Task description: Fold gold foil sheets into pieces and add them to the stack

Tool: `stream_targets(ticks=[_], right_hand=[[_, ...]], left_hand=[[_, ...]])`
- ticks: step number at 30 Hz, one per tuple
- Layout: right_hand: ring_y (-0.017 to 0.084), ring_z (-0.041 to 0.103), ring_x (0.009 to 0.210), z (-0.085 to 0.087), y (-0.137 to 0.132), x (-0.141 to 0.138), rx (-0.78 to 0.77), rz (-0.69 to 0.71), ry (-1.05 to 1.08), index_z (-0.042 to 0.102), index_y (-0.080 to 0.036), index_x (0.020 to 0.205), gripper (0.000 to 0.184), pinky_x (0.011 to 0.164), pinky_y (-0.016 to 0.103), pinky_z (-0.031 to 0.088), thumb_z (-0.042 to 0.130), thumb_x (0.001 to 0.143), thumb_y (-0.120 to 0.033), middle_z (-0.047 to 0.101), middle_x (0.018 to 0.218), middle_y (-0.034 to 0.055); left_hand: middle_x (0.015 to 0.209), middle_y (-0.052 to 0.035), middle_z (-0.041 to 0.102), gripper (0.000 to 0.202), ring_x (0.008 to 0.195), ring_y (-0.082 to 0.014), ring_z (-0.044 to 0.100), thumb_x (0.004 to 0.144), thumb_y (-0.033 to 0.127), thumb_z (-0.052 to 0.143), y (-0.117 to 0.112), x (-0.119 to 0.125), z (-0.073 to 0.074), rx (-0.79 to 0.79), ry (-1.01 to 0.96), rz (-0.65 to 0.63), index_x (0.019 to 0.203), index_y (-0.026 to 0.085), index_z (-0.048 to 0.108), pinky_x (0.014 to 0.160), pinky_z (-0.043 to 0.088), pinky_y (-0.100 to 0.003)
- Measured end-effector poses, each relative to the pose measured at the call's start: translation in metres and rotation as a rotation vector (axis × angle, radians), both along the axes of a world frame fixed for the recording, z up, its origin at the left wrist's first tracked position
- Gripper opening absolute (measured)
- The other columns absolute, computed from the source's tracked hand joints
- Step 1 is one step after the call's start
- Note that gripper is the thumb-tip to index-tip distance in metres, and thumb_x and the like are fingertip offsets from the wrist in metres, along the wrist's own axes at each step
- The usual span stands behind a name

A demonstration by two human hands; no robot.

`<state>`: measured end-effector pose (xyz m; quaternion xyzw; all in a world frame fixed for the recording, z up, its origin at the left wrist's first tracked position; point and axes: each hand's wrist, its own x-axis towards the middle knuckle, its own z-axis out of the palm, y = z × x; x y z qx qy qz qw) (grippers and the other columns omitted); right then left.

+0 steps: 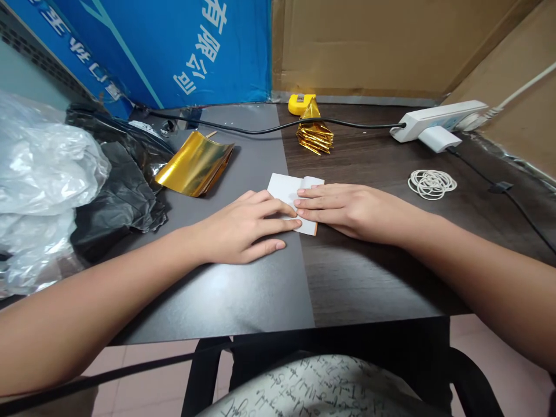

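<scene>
A small sheet of paper (281, 184), white side up, lies on the desk with its right part folded over and a thin orange edge at the lower right. My left hand (247, 226) rests on its lower left part, fingers stretched out and spread. From the right, my right hand (347, 208) lies flat on the folded part, fingertips close to those of my left. Behind the left hand is a stack of gold foil paper (197, 165). Farther back stands a bundle of folded gold foil pieces (315, 133).
A yellow tape measure (300, 103) sits by the back cardboard wall (369, 46). A black cable (256, 132) runs to a white power strip (443, 119) with a charger (439, 139). White string (432, 184) lies coiled at right; plastic bags (47, 174) crowd the left.
</scene>
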<state>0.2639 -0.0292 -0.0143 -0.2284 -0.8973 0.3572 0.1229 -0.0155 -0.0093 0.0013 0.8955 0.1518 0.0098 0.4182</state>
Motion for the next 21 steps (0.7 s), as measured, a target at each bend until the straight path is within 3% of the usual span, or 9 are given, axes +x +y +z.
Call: stream_targets(ticks=[13,21], right_hand=[[0.017,0.051,0.139,-0.011,0.005,0.005,-0.164,0.004,0.05,0.065,-0.02,0.133,0.039,0.12,0.04,0.042,0.049,0.098,-0.011,0.062,0.141,0.0055],[0.019,0.047,0.142,-0.007,0.003,0.004,-0.104,0.017,0.03,0.065,-0.015,0.132,0.038,0.12,0.04,0.043,0.047,0.099,-0.009,0.063,0.139,0.0085]], left_hand=[[0.134,-0.0125,0.061,0.045,0.109,-0.0261,0.053,0.105,0.044,0.042,0.003,-0.002,-0.001,-0.012,0.01,-0.026,0.139,0.02,0.057,0.093,0.041,-0.042],[0.13,-0.012,0.063,0.045,0.107,-0.0256,0.052,0.105,0.044,0.041,0.003,-0.002,-0.001,-0.007,0.018,-0.028,0.14,0.02,0.056,0.093,0.04,-0.041]])
